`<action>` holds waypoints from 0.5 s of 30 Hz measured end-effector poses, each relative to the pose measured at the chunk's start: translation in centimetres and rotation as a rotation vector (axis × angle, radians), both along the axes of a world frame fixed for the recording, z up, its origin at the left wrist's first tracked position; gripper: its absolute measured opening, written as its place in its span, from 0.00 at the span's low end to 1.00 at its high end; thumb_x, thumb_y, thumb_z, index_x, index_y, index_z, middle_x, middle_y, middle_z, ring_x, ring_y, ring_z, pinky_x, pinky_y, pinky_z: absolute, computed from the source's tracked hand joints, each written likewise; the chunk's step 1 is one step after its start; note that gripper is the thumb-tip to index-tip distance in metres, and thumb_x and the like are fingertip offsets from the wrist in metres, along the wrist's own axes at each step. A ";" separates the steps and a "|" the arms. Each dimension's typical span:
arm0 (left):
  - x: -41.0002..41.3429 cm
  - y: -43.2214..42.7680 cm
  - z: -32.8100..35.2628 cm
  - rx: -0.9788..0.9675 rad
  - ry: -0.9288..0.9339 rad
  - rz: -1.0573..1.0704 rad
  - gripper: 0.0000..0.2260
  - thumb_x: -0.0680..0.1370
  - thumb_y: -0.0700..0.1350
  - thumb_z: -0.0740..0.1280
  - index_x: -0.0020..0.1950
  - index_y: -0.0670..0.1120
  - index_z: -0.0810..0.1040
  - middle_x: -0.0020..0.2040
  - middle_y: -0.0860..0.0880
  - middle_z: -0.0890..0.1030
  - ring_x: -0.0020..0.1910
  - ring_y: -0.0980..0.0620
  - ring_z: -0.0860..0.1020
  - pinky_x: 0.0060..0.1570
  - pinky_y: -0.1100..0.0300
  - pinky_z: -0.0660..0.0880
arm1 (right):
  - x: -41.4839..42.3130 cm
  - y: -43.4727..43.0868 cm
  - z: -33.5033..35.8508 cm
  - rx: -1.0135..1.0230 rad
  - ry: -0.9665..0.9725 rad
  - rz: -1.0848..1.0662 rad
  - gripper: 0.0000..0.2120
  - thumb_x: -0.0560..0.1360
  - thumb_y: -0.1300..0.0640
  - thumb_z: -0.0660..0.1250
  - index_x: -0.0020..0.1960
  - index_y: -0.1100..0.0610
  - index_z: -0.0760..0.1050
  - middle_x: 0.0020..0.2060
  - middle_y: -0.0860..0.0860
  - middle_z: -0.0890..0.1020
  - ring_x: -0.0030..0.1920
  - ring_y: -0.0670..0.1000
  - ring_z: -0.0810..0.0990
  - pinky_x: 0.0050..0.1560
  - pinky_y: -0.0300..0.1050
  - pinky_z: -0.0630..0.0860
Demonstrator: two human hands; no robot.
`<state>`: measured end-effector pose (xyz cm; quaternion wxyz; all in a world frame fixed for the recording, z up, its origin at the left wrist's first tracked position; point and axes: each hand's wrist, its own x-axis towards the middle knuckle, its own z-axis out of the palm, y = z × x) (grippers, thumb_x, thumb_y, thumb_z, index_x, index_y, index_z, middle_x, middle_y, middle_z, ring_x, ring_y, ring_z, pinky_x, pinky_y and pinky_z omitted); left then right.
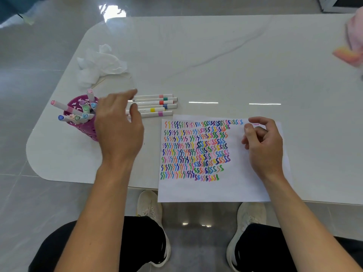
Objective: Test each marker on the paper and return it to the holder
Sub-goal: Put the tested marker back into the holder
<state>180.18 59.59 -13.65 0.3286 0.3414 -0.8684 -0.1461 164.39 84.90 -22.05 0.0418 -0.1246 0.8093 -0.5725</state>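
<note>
Far left: purple holder (86, 128) packed with capped markers (77, 117), presumably tested and returned. Just beside it, left hand (119, 126) spread wide, empty, hovering over the near ends of six loose markers (157, 106) lined up, likely for the next pick. Further right, paper (216, 190) full of squiggles, steadied by right hand (264, 144), loosely curled, nothing visibly held.
</note>
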 end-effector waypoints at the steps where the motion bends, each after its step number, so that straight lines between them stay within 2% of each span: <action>1: -0.3 0.2 -0.3 0.035 -0.023 -0.032 0.14 0.81 0.40 0.66 0.65 0.47 0.80 0.59 0.48 0.82 0.58 0.47 0.78 0.60 0.57 0.71 | 0.0 0.0 0.0 0.002 0.001 0.000 0.07 0.84 0.52 0.65 0.61 0.52 0.75 0.34 0.51 0.83 0.36 0.44 0.82 0.44 0.46 0.78; 4: -1.3 0.6 -1.4 0.133 -0.134 -0.096 0.14 0.81 0.39 0.65 0.65 0.47 0.81 0.61 0.47 0.82 0.59 0.46 0.79 0.59 0.52 0.75 | 0.0 0.0 0.0 0.007 -0.001 -0.001 0.08 0.84 0.52 0.65 0.62 0.53 0.75 0.35 0.51 0.84 0.36 0.44 0.82 0.43 0.44 0.78; 8: -2.3 0.8 -3.0 0.181 -0.279 -0.109 0.16 0.83 0.40 0.61 0.70 0.46 0.77 0.69 0.47 0.77 0.68 0.45 0.73 0.65 0.50 0.71 | 0.0 0.1 0.0 0.006 -0.003 0.002 0.08 0.84 0.52 0.65 0.62 0.53 0.75 0.36 0.50 0.84 0.37 0.43 0.82 0.43 0.41 0.77; 15: -2.6 0.7 -4.5 0.212 -0.409 -0.079 0.15 0.84 0.41 0.61 0.71 0.47 0.76 0.68 0.46 0.75 0.66 0.44 0.72 0.62 0.46 0.73 | -0.1 0.1 -0.2 -0.005 -0.006 0.003 0.08 0.84 0.52 0.65 0.62 0.52 0.75 0.36 0.48 0.84 0.38 0.43 0.83 0.40 0.36 0.77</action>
